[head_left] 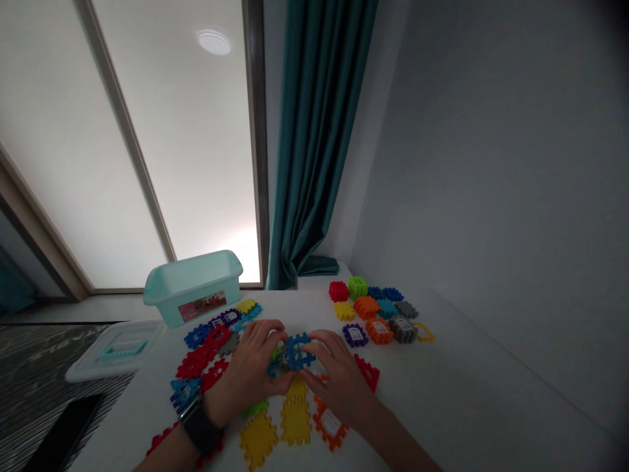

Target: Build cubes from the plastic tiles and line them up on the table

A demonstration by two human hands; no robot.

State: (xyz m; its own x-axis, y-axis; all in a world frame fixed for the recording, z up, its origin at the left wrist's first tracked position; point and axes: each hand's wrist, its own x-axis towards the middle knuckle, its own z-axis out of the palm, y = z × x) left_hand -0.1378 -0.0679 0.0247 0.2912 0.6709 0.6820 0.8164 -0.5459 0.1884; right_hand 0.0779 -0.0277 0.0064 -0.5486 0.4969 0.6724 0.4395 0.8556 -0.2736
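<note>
Blue toothed tile [299, 352], pinched between my left hand's [260, 357] and right hand's [337, 375] fingers, above the white table [393, 406]; yellow tiles [295, 421] lie nearer me than it.

Looks like a home room, with a teal curtain [319, 131] and sliding doors [162, 131]

Surface finish of the tabletop items, container and curtain.
The notched pieces, among them a blue frame [299, 352] and a yellow plate [295, 423], were of matt-looking plastic. The container [196, 285] was smooth, translucent plastic with a printed label [202, 306]. The curtain [314, 131] was cloth with a soft sheen. The tabletop [417, 406] appeared smooth and matt, possibly laminate, though dim light obscured its grain.
</note>
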